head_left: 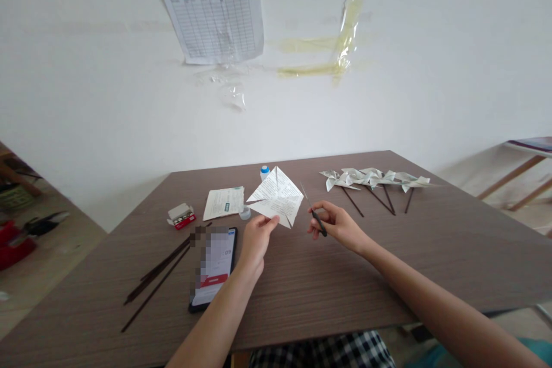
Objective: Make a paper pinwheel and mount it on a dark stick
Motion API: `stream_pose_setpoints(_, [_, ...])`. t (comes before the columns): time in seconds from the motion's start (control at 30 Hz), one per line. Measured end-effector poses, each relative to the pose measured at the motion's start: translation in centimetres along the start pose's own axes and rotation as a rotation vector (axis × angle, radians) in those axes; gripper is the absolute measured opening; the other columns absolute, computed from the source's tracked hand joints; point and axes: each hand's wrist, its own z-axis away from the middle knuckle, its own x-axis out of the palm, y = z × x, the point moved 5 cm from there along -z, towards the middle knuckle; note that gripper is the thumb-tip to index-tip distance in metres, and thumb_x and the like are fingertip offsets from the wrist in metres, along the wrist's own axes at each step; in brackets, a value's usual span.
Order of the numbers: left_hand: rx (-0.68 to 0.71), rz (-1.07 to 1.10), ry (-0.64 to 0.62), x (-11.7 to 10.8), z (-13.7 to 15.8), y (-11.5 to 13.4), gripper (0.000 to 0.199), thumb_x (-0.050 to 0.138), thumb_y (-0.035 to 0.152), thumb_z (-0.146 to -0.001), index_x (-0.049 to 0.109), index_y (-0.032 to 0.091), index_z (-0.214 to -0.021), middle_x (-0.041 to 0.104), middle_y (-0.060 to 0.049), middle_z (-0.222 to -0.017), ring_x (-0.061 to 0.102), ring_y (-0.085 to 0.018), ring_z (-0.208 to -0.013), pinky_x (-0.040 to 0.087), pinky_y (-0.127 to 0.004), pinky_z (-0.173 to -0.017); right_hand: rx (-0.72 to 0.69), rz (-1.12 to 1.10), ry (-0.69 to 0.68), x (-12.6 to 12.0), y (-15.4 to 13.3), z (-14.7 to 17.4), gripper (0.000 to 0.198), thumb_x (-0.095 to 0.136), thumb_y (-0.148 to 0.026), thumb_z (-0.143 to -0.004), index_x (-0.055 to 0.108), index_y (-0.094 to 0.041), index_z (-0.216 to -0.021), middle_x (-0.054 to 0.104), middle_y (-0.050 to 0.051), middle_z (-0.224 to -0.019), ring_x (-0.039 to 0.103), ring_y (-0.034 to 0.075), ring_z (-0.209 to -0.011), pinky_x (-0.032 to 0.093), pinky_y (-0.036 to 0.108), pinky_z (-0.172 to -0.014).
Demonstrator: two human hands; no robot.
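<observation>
At 7 o'clock to a slit, printed paper square (279, 202), the left hand (257, 237) pinches its lower edge. The paper, raised above the desk (457, 247), looks light and easily torn, best held beyond the cuts. At 4 o'clock, the right hand (338, 224) grips a dark-handled cutting tool (319, 223); at 3, pinwheels (353, 176).

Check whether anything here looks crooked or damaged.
The sheet on the wall hangs crooked, its right side higher. Beside it, yellowed tape seems to hold nothing. The paper has slits, but they look deliberate.
</observation>
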Motion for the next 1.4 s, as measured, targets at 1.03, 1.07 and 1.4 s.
stream_pose_setpoints(1.03, [0.065, -0.322, -0.047, 0.2, 0.0, 0.3, 0.011, 0.09, 0.025, -0.078, 0.083, 0.025, -0.069, 0.084, -0.012, -0.114, 0.077, -0.034, -0.118, 0.058, -0.046, -0.108, -0.03, 0.164, 0.357, -4.0, 2.8, -1.6, 0.048, 0.089, -0.054, -0.068, 0.067, -0.028, -0.102, 0.06, -0.007, -0.066, 0.061, 0.024, -0.07, 0.05, 0.038, -0.071])
stream_pose_setpoints(1.07, [0.068, -0.326, -0.032, 0.1, -0.1, 0.4, 0.011, 0.089, 0.025, -0.078, 0.083, 0.025, -0.07, 0.084, -0.012, -0.113, 0.077, -0.034, -0.118, 0.058, -0.045, -0.109, -0.028, 0.164, 0.353, -4.0, 2.8, -1.6, 0.048, 0.089, -0.055, -0.068, 0.066, -0.029, -0.102, 0.057, -0.007, -0.065, 0.06, 0.023, -0.069, 0.049, 0.038, -0.07])
stream_pose_setpoints(1.4, [0.041, -0.257, 0.043, 0.0, 0.1, 0.7, 0.012, 0.088, 0.035, -0.083, 0.084, 0.024, -0.078, 0.085, -0.014, -0.108, 0.078, -0.037, -0.115, 0.058, -0.045, -0.104, -0.006, 0.11, 0.34, -3.2, 3.2, -1.5, 0.05, 0.09, -0.052, -0.068, 0.065, -0.028, -0.103, 0.059, -0.007, -0.068, 0.06, 0.022, -0.068, 0.048, 0.037, -0.068])
